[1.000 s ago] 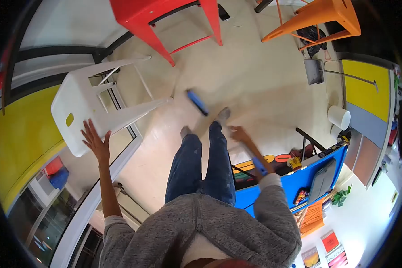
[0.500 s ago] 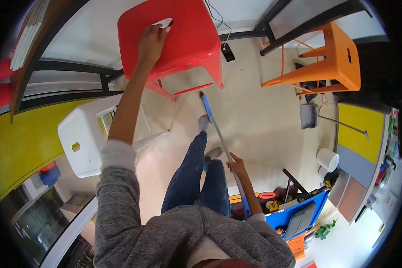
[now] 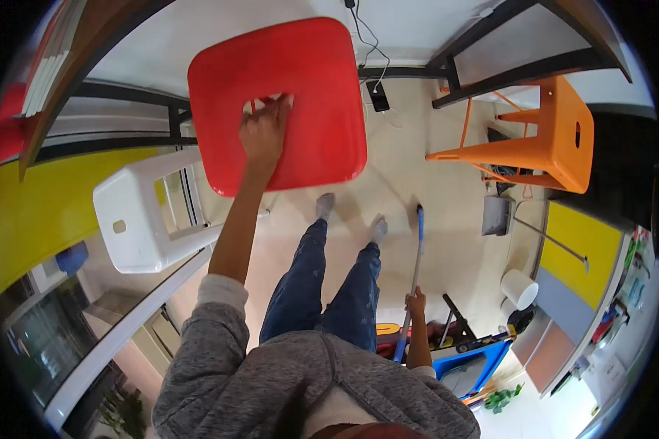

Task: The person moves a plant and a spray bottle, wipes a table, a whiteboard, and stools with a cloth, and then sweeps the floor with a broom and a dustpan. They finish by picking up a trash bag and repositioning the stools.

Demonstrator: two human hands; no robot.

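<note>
My left hand (image 3: 263, 140) is closed on the red stool (image 3: 322, 110), its fingers hooked into the slot in the middle of the seat. The seat faces up toward me and hides most of the legs. Low on my right side, my right hand (image 3: 416, 301) is wrapped round the grey handle of a broom (image 3: 417, 260). Its narrow blue head points away from me on the pale floor, to the right of my feet.
A white stool (image 3: 132, 230) lies tipped at the left and an orange stool (image 3: 556, 139) at the right. Near the cabinet are a grey dustpan (image 3: 497, 216) and a white bin (image 3: 519, 289). A phone (image 3: 378, 96) with a cable lies by the wall.
The red stool has come nearer and its seat now faces me more squarely, my left hand still on it. The broom has swung to the right with my right hand. My feet have shifted.
</note>
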